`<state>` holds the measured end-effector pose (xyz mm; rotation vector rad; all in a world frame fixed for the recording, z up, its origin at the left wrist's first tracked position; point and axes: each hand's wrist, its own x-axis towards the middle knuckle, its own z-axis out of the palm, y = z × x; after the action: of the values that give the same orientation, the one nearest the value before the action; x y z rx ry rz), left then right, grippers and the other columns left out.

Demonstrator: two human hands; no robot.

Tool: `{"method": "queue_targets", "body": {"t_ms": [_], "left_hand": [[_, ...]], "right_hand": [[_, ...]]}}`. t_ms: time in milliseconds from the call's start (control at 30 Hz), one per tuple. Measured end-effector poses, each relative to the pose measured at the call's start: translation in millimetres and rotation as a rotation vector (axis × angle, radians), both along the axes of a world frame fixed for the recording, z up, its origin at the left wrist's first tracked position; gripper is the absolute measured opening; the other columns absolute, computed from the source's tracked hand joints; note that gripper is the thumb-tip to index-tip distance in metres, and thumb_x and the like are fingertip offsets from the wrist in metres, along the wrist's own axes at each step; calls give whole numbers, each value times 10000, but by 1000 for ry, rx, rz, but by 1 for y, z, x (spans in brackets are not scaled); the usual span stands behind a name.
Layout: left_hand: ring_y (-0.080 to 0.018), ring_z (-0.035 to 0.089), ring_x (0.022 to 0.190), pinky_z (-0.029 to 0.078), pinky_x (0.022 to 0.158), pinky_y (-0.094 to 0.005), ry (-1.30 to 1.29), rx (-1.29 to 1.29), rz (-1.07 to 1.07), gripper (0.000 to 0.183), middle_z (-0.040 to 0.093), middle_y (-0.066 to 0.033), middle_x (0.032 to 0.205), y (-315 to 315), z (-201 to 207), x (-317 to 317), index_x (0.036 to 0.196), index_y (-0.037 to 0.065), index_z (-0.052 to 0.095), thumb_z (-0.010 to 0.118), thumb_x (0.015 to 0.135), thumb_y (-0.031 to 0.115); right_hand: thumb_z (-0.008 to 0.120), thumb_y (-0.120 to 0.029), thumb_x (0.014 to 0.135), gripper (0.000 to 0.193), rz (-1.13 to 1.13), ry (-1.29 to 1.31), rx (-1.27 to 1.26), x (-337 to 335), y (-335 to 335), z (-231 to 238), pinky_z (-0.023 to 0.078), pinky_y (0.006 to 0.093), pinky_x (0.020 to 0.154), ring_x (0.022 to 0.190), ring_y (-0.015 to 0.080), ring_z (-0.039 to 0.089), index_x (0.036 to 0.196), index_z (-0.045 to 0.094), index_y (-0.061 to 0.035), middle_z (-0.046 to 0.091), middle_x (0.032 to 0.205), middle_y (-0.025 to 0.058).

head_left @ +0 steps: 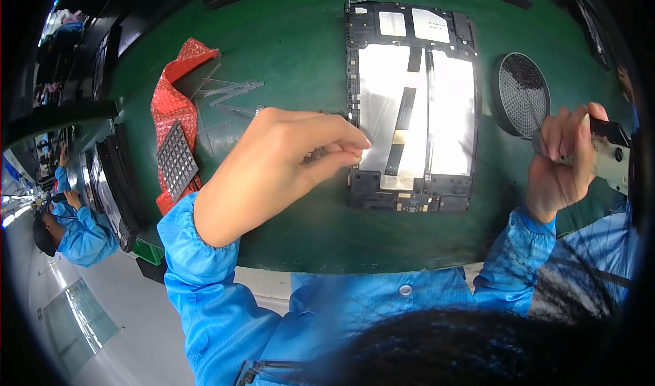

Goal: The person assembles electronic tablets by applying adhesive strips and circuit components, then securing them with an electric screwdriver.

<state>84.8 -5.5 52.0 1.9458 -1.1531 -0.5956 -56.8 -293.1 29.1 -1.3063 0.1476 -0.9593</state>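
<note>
The panel's [454,113] long axis points straight ahead — left hand [283,147] pinched over its edge, right hand [561,164] curled by a tool [612,166], grip unclear.

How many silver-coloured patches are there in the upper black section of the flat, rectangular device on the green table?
2: a squarish silver patch left of centre, and a larger silver patch to its right.

left hand [276,155] reaches inward, thumb and forefinger nearly meeting; right hand [563,159] gripping, fingers curled
</note>
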Motion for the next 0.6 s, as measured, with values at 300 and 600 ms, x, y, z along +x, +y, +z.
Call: {"method": "queue_targets", "body": {"t_ms": [300,600], "left_hand": [[-224,713,835,553,742,-297,72,56,76,172,726,-108,917,-2,-1,-5,944,14,722,757,777,32],[-161,687,803,549,714,-270,98,25,192,183,688,-95,929,2,-12,-13,928,-2,700,755,758,-42]], "right_hand": [[527,-85,933,307,49,-29,8,-2,-3,-1,263,243,453,493,74,320,1214,553,34,365,630,-10],[518,-78,933,315,72,-59,29,-1,-4,-4,262,247,453,500,75,315,1229,549,25,367,652,-8]]}}
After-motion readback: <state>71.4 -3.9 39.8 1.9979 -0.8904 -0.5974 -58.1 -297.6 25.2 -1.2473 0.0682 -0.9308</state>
